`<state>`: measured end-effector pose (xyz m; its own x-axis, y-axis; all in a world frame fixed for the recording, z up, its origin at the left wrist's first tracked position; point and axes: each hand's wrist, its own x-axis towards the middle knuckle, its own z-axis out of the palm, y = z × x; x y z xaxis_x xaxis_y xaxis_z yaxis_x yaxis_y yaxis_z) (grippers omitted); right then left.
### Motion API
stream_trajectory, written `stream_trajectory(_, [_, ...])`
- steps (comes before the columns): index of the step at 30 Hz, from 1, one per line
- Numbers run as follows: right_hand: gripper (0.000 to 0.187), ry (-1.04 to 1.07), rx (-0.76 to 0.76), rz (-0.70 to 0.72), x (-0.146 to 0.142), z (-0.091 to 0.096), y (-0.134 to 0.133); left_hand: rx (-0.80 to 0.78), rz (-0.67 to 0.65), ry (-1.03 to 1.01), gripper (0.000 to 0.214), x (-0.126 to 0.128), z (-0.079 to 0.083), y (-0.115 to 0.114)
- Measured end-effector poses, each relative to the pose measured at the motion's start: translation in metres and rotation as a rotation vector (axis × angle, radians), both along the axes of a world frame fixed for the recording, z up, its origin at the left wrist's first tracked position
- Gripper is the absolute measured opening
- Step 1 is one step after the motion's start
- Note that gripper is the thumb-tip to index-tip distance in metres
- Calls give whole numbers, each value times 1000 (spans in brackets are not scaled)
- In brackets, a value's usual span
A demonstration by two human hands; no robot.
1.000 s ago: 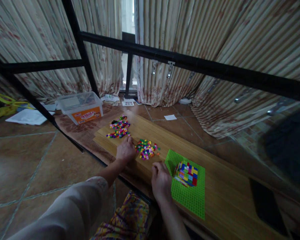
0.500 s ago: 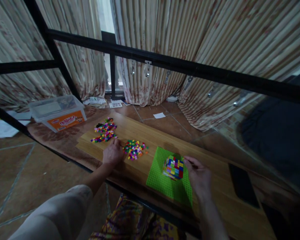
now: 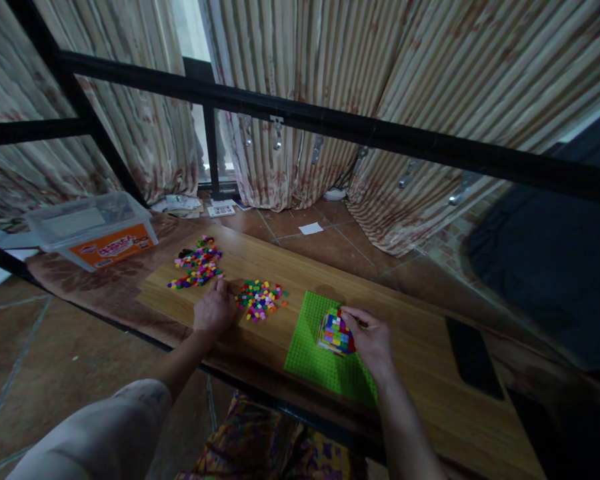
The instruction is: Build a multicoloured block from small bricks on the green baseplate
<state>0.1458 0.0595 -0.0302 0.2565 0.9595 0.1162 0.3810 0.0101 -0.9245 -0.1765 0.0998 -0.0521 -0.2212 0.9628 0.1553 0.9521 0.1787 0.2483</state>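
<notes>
A block of stacked coloured bricks stands on a green baseplate on the wooden board. My right hand rests against its right side, fingers curled and pinched at its top edge. My left hand lies curled on the board, touching the left edge of a small pile of loose coloured bricks. A second, larger pile of loose bricks lies further back to the left.
The wooden board lies across a low black frame. A clear plastic box with an orange label sits at the left. A dark phone lies on the board at the right. Curtains hang behind a black bar.
My right hand moved from the baseplate's left edge over to the right side of the brick block and now touches it. The camera swung right. My left hand stayed by the small pile.
</notes>
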Motion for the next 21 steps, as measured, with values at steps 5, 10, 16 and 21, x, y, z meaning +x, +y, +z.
stream_trajectory(5, [35,45,-47,26,-1,3,-5,-6,6,0,30,1,1,-1])
stream_trajectory(10, [32,123,-63,-4,-4,10,-5,-20,7,-7,29,2,4,-1])
stream_trajectory(16, [35,166,-91,39,-1,12,-1,-17,5,-2,24,2,4,-1])
stream_trajectory(21, [36,233,-147,58,2,13,1,7,2,1,26,1,2,-1])
